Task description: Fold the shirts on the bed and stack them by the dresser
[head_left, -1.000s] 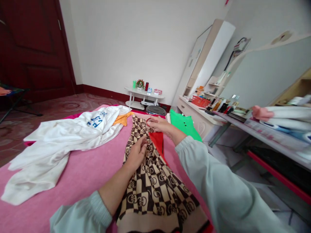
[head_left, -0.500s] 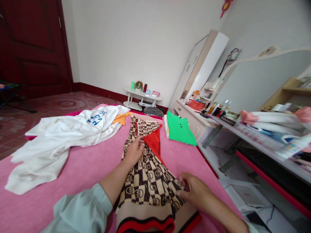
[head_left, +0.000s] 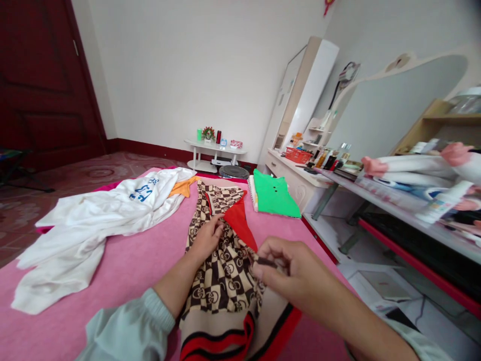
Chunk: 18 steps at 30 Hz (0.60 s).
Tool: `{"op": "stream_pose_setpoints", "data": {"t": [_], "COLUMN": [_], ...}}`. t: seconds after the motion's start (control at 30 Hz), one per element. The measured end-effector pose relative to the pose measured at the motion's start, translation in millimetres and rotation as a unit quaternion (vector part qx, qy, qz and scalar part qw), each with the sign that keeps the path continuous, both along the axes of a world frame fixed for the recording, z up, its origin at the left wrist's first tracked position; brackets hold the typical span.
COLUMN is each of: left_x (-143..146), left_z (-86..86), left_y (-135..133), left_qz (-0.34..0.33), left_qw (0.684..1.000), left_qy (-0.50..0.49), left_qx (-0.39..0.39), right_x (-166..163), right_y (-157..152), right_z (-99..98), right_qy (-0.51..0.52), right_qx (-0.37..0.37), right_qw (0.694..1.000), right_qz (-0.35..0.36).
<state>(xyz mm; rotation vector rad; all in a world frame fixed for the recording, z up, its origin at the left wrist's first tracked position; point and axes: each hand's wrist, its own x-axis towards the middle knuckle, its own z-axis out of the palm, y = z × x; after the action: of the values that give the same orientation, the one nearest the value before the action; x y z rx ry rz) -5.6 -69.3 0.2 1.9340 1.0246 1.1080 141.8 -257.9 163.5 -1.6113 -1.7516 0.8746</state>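
Observation:
A brown-and-beige patterned garment (head_left: 225, 281) lies lengthwise on the pink bed cover (head_left: 146, 271), with wide beige bands and red-and-black striped edges at its near end. A red part (head_left: 240, 223) shows where the cloth is turned over near its far end. My left hand (head_left: 206, 238) rests on the upper middle of the garment, fingertips beside the red part, index finger extended and the others slightly bent. My right hand (head_left: 287, 265) pinches the garment's right edge between thumb and fingers and holds it raised off the bed; part of that edge is hidden behind the fingers.
White clothing with blue lettering (head_left: 112, 210) is spread on the left, an orange piece (head_left: 184, 186) beside it. A folded green garment (head_left: 276, 194) tops a stack at the far right. Beyond the bed's right edge stand a dressing table (head_left: 296, 170) and a cluttered desk (head_left: 379, 200).
My right hand has moved up and inward, lifting the garment's right edge and drawing it toward the left. My left hand stays at nearly the same place on the cloth. The view has shifted slightly.

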Motion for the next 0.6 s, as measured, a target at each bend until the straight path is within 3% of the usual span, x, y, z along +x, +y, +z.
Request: {"op": "stream_pose_setpoints", "data": {"t": [0.1,0.2,0.27,0.33,0.43,0.6], "left_x": [-1.3,-1.6,-1.1,0.0,2.3,6.3], "left_z": [1.7,2.7,4.0,5.3,4.6,-2.0], "left_y": [0.8,1.7,0.9,-0.6,-0.9,4.2], "left_qz": [0.033,0.067,0.073,0.062,0.048,0.056], "left_qw": [0.997,0.993,0.994,0.996,0.997,0.997], "left_qy": [-0.053,-0.084,-0.066,-0.053,-0.058,-0.048], "left_qx": [-0.037,-0.056,-0.045,-0.032,-0.028,-0.017], "right_x": [-23.1,-29.6,-25.7,-17.6,-0.7,34.4], "right_y": [-5.6,-3.6,2.2,15.1,57.6,182.4], "right_z": [-34.3,-69.9,-79.0,-76.5,-68.5,-79.9], "right_qy": [-0.074,-0.137,-0.122,-0.067,0.016,0.049], "right_qx": [-0.052,-0.084,-0.103,-0.128,-0.145,-0.018], "right_qw": [0.989,0.935,0.917,0.937,0.972,0.998], "right_qz": [0.115,0.315,0.365,0.317,0.185,-0.029]}}
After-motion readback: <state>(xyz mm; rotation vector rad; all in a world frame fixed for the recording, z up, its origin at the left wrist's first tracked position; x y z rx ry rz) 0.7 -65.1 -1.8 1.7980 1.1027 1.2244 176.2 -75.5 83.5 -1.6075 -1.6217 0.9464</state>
